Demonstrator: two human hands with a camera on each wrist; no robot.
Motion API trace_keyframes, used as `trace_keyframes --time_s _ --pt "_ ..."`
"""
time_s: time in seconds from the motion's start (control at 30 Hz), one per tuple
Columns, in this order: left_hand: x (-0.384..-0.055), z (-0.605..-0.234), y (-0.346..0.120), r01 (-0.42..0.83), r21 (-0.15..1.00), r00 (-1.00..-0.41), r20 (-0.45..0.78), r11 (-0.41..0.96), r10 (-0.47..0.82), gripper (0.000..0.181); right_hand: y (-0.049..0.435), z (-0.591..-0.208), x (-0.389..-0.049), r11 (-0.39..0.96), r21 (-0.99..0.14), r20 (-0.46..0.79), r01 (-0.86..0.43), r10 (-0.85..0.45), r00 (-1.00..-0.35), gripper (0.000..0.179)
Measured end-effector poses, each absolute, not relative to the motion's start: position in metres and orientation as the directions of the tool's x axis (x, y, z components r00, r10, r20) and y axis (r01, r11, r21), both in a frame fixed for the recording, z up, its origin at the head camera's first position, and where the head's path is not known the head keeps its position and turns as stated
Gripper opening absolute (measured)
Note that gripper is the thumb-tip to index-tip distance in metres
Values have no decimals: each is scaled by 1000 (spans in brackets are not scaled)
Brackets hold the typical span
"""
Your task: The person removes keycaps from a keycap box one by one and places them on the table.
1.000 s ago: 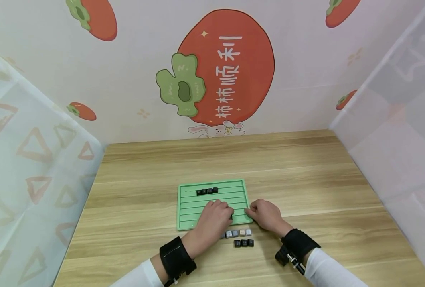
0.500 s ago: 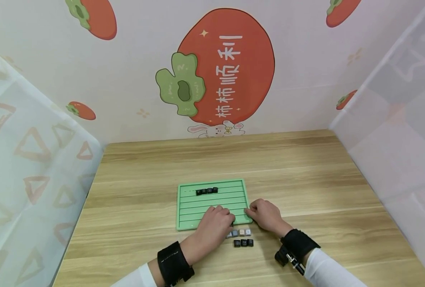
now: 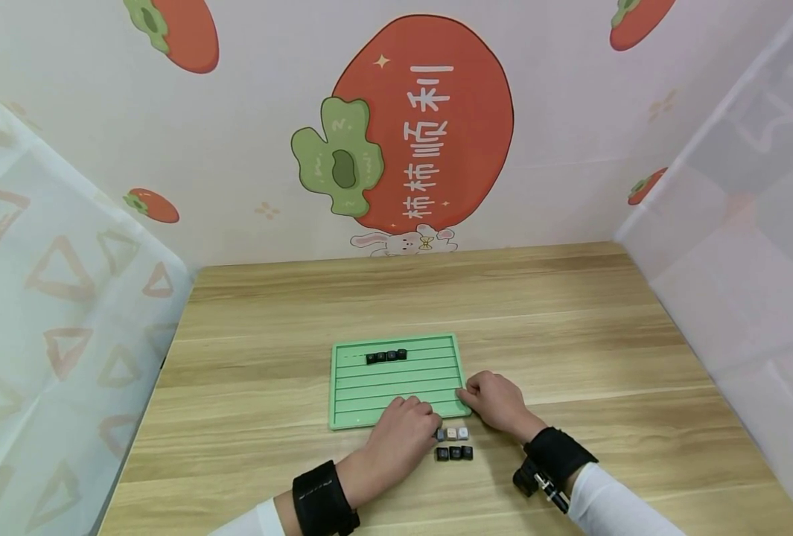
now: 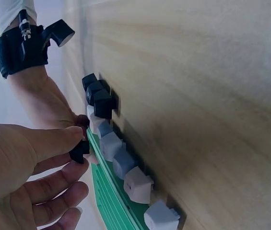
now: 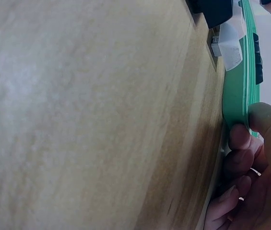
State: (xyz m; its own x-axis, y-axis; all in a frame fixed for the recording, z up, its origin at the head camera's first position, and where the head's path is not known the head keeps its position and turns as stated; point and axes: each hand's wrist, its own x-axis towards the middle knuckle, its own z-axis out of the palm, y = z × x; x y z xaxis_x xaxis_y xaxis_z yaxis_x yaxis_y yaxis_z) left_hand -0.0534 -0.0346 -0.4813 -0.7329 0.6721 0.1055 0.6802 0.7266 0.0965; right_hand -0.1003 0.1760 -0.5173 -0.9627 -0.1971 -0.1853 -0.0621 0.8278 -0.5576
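Observation:
My left hand is over the front edge of the green grooved board. In the left wrist view its thumb and index finger pinch a black keycap, with the other fingers loosely bent. My right hand grips the board's right front corner, thumb on top and fingertips at the side in the right wrist view. A row of black keycaps sits on the board's upper part. Along its front edge on the table is a row of white, beige and grey-blue keycaps, partly hidden by my left hand in the head view.
Nearer me, three black keycaps stand in a row on the wooden table. A patterned cloth backdrop rises behind the table, with cloth panels at both sides.
My left hand has drawn back toward me, from over the board to its front edge, and covers more of the light keycap row. The right hand and board stay put.

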Motion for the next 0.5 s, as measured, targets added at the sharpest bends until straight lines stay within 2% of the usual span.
trace_keyframes --time_s 0.5 --pt "-45 -491 -35 691 75 -723 78 719 686 15 176 -517 -100 826 -560 -184 -62 -196 -963 53"
